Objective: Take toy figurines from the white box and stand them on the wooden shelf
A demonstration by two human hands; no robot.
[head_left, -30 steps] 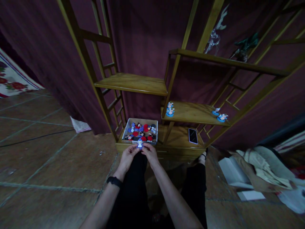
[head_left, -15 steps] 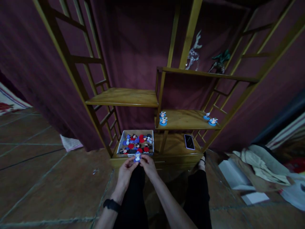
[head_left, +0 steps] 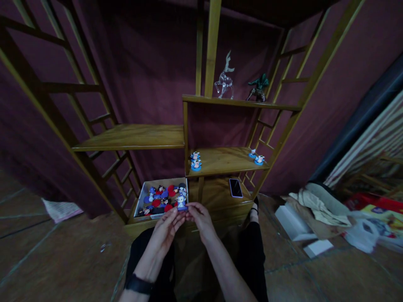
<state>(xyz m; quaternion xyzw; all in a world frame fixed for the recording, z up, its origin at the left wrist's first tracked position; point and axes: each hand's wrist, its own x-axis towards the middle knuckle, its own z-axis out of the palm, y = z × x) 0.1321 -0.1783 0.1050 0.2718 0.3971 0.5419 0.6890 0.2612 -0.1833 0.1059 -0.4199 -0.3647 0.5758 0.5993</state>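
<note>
Between my two hands is a small white-and-purple figurine (head_left: 181, 203) on a purple base, upright. My left hand (head_left: 168, 226) has its fingers closed at the base's left and underside. From the right, my right hand (head_left: 200, 219) pinches the base's edge. Just behind the figurine, a shallow cardboard box (head_left: 140, 202) holds several figurines with red, purple and black bases, lying in various directions. My hands hide part of the box's front right corner.
A wooden display shelf (head_left: 138, 136) stands ahead. Blue-based figurines (head_left: 196, 165) occupy its middle right board, with a phone (head_left: 236, 188) lower down. A clear deer statue (head_left: 224, 82) and a dark green statue (head_left: 259, 87) stand above. White boxes (head_left: 294, 224) and cloth lie on the right floor.
The view has turned right, so the shelf appears farther left. The figurine is now held more upright, slightly higher, with both hands still on it.
</note>
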